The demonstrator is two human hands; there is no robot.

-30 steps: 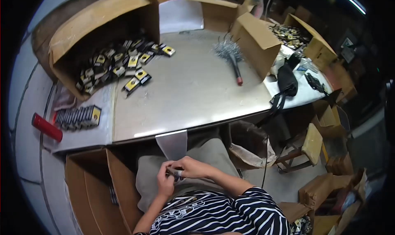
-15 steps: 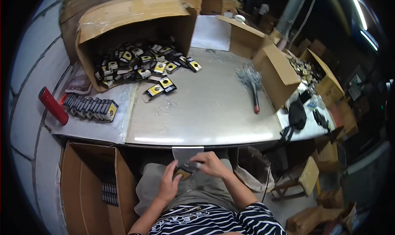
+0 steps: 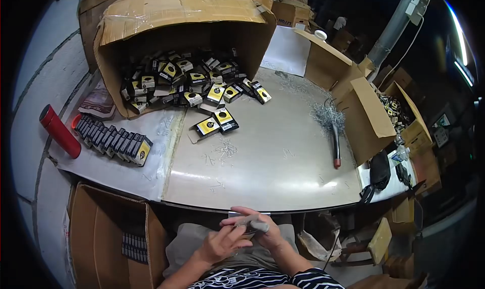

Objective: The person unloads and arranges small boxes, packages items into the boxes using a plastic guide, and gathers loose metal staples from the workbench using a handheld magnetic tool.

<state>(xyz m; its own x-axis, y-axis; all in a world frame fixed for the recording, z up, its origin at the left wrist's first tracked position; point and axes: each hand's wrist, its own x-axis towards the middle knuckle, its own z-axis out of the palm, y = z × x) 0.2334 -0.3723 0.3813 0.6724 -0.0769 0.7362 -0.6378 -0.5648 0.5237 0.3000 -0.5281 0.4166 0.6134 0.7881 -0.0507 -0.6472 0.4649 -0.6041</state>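
Note:
Over my lap, my left hand (image 3: pixel 221 246) and my right hand (image 3: pixel 268 234) come together. The left fingers curl against the right palm. A grey cover (image 3: pixel 260 226) wraps my right thumb, which crosses the palm while the right fingers reach to the left. Something dark sits between the hands, mostly hidden by the fingers, and I cannot make out what it is. On the table ahead, two small black-and-yellow boxes (image 3: pixel 225 119) lie near loose bent wire pieces (image 3: pixel 225 149).
A large carton (image 3: pixel 182 8) lies on its side, full of small boxes. At left stand a row of boxes (image 3: pixel 113 141) and a red flask (image 3: pixel 60 132). A dark rod (image 3: pixel 337 147) with wire pieces lies at right. An open carton (image 3: pixel 108 213) stands low left.
My hands have come together, and the small black-and-yellow box that my left hand held is now hidden. The camera view has shifted, so the table appears lower.

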